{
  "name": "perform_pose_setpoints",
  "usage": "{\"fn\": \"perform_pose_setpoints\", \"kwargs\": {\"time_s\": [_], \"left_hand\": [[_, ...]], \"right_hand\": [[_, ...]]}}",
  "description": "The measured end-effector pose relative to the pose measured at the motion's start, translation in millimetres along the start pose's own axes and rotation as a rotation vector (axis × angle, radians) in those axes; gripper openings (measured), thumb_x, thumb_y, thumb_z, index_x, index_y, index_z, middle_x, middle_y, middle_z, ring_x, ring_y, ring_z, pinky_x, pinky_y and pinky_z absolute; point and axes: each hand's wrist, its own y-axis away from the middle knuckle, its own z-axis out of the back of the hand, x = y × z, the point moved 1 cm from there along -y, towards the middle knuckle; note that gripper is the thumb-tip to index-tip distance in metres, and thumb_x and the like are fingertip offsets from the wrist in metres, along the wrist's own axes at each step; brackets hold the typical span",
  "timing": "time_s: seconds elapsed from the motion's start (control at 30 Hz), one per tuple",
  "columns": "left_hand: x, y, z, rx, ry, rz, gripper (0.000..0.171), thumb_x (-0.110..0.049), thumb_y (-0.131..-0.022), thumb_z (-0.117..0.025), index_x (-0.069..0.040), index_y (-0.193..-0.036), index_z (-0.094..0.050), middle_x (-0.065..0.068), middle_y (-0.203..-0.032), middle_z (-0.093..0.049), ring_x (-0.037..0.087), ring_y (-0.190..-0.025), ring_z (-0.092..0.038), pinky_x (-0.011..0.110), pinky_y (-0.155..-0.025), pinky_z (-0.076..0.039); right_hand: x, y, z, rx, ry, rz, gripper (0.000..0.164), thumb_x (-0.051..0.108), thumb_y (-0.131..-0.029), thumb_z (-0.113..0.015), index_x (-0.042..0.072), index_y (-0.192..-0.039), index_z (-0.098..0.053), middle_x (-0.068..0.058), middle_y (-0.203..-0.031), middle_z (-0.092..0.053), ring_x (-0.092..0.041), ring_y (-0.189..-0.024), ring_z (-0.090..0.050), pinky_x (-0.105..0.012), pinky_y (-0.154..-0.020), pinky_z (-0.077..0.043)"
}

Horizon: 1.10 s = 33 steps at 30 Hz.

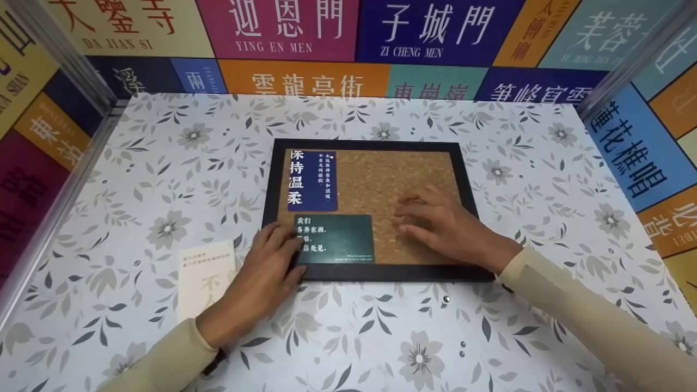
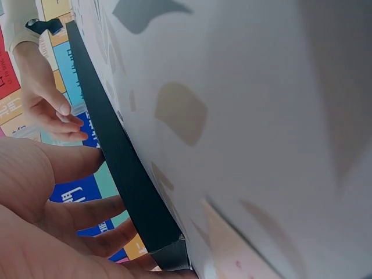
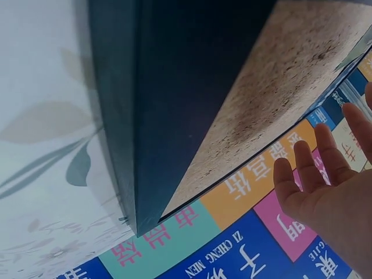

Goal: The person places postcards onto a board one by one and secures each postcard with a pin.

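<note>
A cork board [image 1: 375, 179] with a black frame [image 1: 370, 145] lies flat on the table. On the cork's left side, a blue card [image 1: 321, 188] with white characters sits above a green card [image 1: 348, 237] with white text. My left hand [image 1: 269, 264] rests at the frame's lower left corner, its fingers [image 2: 96, 209] along the black edge and overlapping the green card's left end in the head view. Over the bare right part of the cork is my right hand [image 1: 438, 220], fingers [image 3: 308, 168] loosely bent, nothing held between them.
A cream card [image 1: 201, 264] with faint printing lies on the table left of the frame, partly behind my left forearm. White cloth with a grey floral pattern [image 1: 414, 337] covers the table. Panels with large characters [image 1: 305, 32] stand along the back and sides.
</note>
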Motion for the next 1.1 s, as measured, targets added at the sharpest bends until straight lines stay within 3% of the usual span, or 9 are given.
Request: {"fn": "perform_pose_setpoints", "kwargs": {"time_s": [0.3, 0.6, 0.87, 1.1], "left_hand": [[0.9, 0.3, 1.1, 0.031, 0.015, 0.02, 0.048, -0.006, -0.099, -0.08, 0.01, -0.143, -0.065, 0.021, -0.157, -0.055, 0.039, -0.151, -0.044, 0.057, -0.128, -0.036], [2.3, 0.6, 2.6, 0.036, 0.007, 0.016, 0.049, -0.007, -0.099, -0.081, 0.01, -0.143, -0.065, 0.023, -0.158, -0.053, 0.04, -0.151, -0.045, 0.057, -0.127, -0.036], [3.3, -1.0, 1.7, 0.038, 0.009, 0.016, 0.05, -0.007, -0.099, -0.081, 0.011, -0.142, -0.065, 0.023, -0.157, -0.054, 0.04, -0.149, -0.046, 0.056, -0.127, -0.037], [2.1, -3.2, -0.2, 0.021, 0.012, -0.004, 0.048, -0.005, -0.098, -0.08, 0.012, -0.14, -0.065, 0.023, -0.154, -0.056, 0.041, -0.145, -0.048, 0.057, -0.125, -0.039]], "right_hand": [[13, 16, -2, 0.01, 0.004, -0.001, 0.022, 0.013, -0.096, -0.086, 0.008, -0.117, -0.084, -0.016, -0.131, -0.071, -0.036, -0.128, -0.062, -0.069, -0.121, -0.038], [22, 34, 1, 0.008, 0.025, -0.03, 0.024, 0.013, -0.095, -0.087, 0.009, -0.119, -0.084, -0.012, -0.132, -0.07, -0.029, -0.126, -0.061, -0.043, -0.111, -0.048], [23, 45, 3, -0.006, 0.031, -0.054, 0.023, 0.012, -0.095, -0.087, 0.008, -0.118, -0.084, -0.012, -0.132, -0.071, -0.032, -0.13, -0.061, -0.043, -0.117, -0.044], [27, 53, 8, -0.006, 0.022, -0.071, 0.023, 0.012, -0.095, -0.086, 0.01, -0.118, -0.084, -0.011, -0.134, -0.069, -0.03, -0.131, -0.06, -0.033, -0.12, -0.041]]}}
